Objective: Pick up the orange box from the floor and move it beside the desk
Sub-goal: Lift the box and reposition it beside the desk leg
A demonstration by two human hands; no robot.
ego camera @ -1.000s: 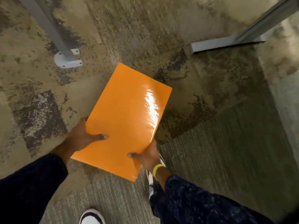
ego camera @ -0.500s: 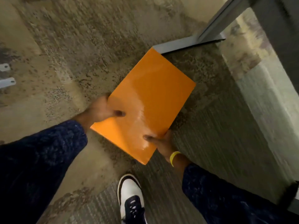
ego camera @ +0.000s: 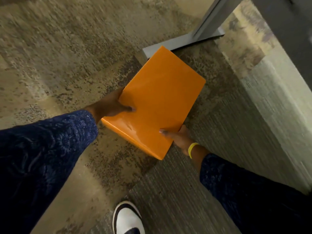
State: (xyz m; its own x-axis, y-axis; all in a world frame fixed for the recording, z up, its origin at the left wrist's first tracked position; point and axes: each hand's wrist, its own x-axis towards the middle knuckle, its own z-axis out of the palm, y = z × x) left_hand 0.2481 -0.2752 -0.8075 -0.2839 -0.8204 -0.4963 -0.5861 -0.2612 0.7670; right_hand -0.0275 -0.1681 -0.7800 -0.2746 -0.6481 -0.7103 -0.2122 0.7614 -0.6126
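A flat, glossy orange box is held above the carpet in the middle of the head view, tilted with its far corner up and right. My left hand grips its left edge, thumb on top. At the near right corner, my right hand, with a yellow wristband, holds the box from below, thumb on top. The box's far corner overlaps the grey metal desk foot; the desk leg rises from it at the upper right.
A dark desk top or panel fills the upper right corner. Patchy beige and grey carpet covers the floor. My white and dark shoe stands at the bottom centre.
The box has travelled right and forward, toward the grey desk foot, with both hands still on it. The view has swung right; the round-based leg at the left has left the frame.
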